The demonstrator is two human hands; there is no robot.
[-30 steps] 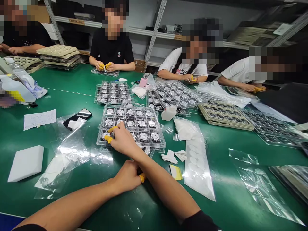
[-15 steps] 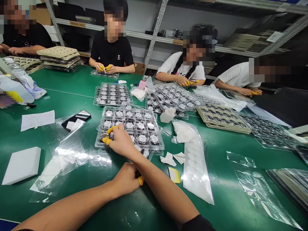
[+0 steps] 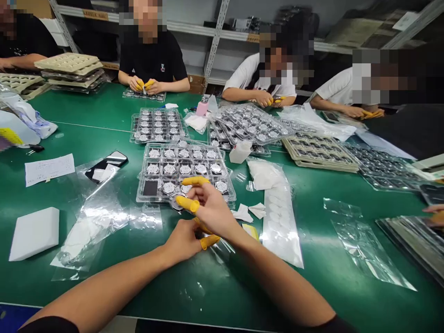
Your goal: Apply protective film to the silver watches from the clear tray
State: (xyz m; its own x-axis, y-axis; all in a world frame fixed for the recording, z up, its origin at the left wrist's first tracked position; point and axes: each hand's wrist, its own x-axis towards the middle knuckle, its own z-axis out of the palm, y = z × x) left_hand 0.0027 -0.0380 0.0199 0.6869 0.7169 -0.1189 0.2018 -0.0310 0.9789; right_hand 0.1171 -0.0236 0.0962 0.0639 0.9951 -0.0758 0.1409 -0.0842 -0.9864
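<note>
Big green desk (image 3: pixel 194 296), co-workers along the far side, shelves behind them. So far, in the near clear tray (image 3: pixel 156 199), one pocket (image 3: pixel 150 188) at the front left corner is bare; the other pockets I can see have their discs in, though fingers hide part of the front row. Right hand (image 3: pixel 211 208) has a narrow grip, pinching one round metal piece (image 3: pixel 175 204) at the tray's front edge. Left hand (image 3: pixel 183 236) is low beside the right wrist; can't tell if its grip's holding anything. More loaded trays (image 3: pixel 158 125) sit behind.
</note>
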